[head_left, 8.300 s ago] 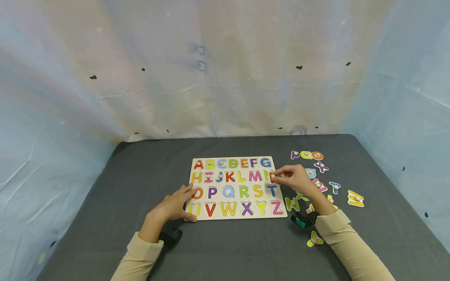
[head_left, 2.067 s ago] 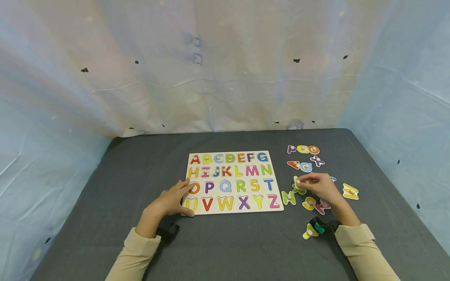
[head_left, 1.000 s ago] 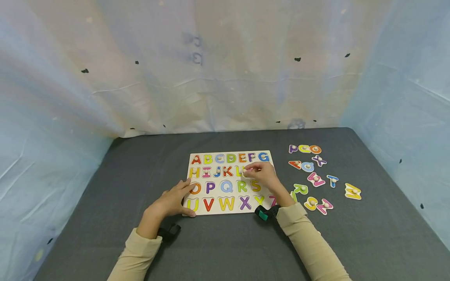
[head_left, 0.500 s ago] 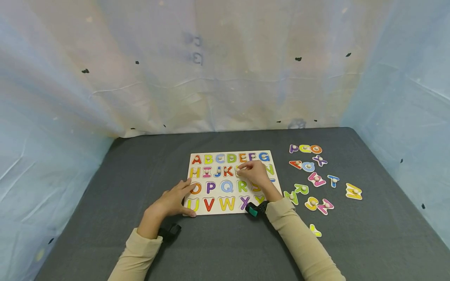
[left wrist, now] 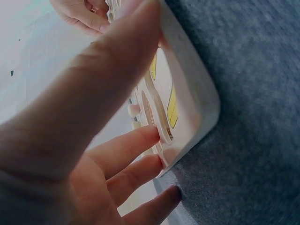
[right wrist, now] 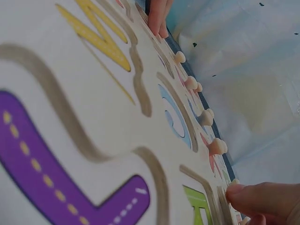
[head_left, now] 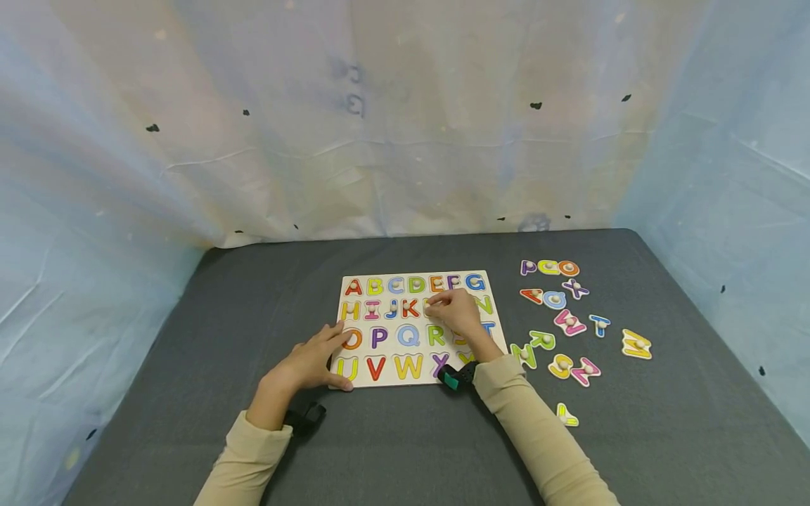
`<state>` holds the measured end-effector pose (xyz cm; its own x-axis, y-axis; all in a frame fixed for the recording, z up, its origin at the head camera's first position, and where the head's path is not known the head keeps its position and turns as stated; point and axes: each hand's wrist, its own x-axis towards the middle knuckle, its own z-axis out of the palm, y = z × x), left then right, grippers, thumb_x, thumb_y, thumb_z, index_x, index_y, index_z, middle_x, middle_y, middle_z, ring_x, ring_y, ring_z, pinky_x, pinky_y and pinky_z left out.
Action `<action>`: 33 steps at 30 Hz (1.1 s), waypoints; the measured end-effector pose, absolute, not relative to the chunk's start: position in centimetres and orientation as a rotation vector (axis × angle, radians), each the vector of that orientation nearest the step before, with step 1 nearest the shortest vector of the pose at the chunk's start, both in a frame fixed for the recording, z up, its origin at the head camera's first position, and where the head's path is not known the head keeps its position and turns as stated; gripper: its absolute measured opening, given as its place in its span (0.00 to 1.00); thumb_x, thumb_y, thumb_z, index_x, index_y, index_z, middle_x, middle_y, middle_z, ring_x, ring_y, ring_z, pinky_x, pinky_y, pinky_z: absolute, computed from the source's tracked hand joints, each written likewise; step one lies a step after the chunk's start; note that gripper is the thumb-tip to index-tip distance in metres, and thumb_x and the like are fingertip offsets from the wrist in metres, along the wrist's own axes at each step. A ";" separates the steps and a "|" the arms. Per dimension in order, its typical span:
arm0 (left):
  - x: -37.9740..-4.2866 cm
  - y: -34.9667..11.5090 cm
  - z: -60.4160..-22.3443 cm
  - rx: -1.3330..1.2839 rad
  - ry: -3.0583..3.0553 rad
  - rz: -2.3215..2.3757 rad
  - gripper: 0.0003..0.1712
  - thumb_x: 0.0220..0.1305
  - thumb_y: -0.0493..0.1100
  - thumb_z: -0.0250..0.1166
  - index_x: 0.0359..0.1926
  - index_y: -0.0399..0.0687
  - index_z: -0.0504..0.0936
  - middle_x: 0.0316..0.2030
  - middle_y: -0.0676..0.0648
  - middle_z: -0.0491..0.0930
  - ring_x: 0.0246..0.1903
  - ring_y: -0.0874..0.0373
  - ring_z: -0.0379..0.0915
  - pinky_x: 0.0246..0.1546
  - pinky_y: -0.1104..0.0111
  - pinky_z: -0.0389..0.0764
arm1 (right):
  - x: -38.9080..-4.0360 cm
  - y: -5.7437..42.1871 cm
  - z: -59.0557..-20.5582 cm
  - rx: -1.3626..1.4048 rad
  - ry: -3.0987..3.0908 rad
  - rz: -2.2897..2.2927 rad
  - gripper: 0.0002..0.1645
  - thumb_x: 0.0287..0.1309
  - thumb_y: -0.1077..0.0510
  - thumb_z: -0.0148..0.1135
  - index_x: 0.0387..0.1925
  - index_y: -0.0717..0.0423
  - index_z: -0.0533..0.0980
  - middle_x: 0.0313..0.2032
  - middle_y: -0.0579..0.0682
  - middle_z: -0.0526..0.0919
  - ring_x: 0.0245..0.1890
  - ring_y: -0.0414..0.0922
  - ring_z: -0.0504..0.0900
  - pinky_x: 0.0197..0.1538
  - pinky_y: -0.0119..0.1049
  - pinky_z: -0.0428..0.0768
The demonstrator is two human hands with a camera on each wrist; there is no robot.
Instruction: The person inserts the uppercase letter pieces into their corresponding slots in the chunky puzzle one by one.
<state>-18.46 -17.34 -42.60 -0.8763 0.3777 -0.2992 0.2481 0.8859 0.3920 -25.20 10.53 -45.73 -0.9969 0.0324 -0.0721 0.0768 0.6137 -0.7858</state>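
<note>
The wooden alphabet puzzle board (head_left: 391, 351) lies on the dark table, with knobbed letters from A through K set in its upper two rows. My left hand (head_left: 311, 360) rests on the board's left edge, thumb at the front corner and fingertips on the surface beside the O. In the left wrist view the fingers of that hand (left wrist: 126, 173) lie extended along the rim. My right hand (head_left: 458, 313) pinches the letter L piece at the L slot, right of the red K (head_left: 411, 308). The fingers mostly cover that piece. Thumb and fingertip show low in the right wrist view.
Loose knobbed letters lie right of the board, among them an orange O (head_left: 569, 268), a pink M (head_left: 569, 323), a yellow W (head_left: 635, 344) and a green R (head_left: 542, 340). A green N (head_left: 524, 356) sits by the board's edge. A yellow Y (head_left: 567, 414) lies nearer, beside the right sleeve.
The red K, held near the N slot earlier, now sits in its slot. The right hand took the L piece from the loose letters and moved left to the L slot. The left hand stays.
</note>
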 end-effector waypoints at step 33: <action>-18.4 -17.3 -42.8 0.437 2.676 0.505 0.58 0.41 0.53 0.79 0.72 0.45 0.61 0.75 0.38 0.51 0.74 0.34 0.45 0.64 0.32 0.55 | -21.9 18.8 -42.5 0.046 2.785 -1.454 0.15 0.57 0.58 0.66 0.44 0.65 0.83 0.21 0.47 0.75 0.22 0.41 0.66 0.25 0.31 0.66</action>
<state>-18.40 -17.32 -42.82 -0.8790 0.3650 -0.3068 0.2281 0.8869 0.4018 -21.93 18.80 -42.54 -0.9996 0.0260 -0.0136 0.0260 0.5713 -0.8203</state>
